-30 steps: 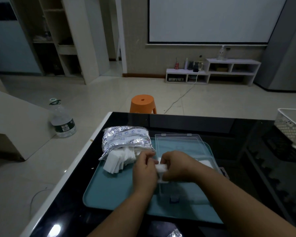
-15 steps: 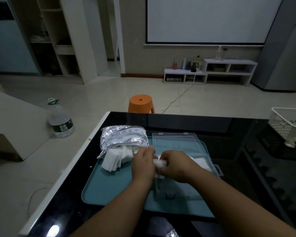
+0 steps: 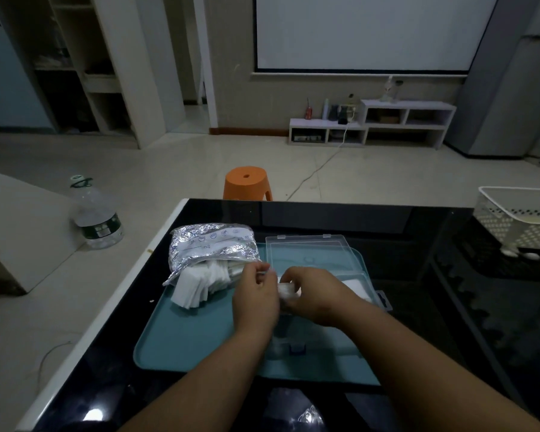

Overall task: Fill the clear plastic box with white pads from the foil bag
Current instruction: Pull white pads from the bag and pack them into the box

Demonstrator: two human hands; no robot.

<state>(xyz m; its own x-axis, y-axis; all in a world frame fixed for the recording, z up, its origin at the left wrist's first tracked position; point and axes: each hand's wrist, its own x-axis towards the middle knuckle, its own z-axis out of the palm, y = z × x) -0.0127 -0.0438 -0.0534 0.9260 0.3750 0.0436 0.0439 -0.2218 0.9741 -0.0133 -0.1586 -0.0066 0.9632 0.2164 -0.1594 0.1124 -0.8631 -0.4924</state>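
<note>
Tray: we see a blue-green tray (image 3: 184,338) on the black table (image 3: 418,232).
Foil bag: the foil bag (image 3: 212,247) lies on the tray's far left corner.
Loose pads: the loose pads (image 3: 197,285) spill from the bag's mouth onto the tray.
Clear box: the clear box (image 3: 372,291) sits on the tray's right side, its lid (image 3: 306,251) open toward the tray's far edge.
Right hand: over the tray's middle, our right hand (image 3: 312,294) curls its fingers round a small wad of white pads (image 3: 286,289).
Left hand: our left hand (image 3: 256,294) is just beside it with curled fingers. It is blurry, so we cannot tell if it holds anything.
</note>
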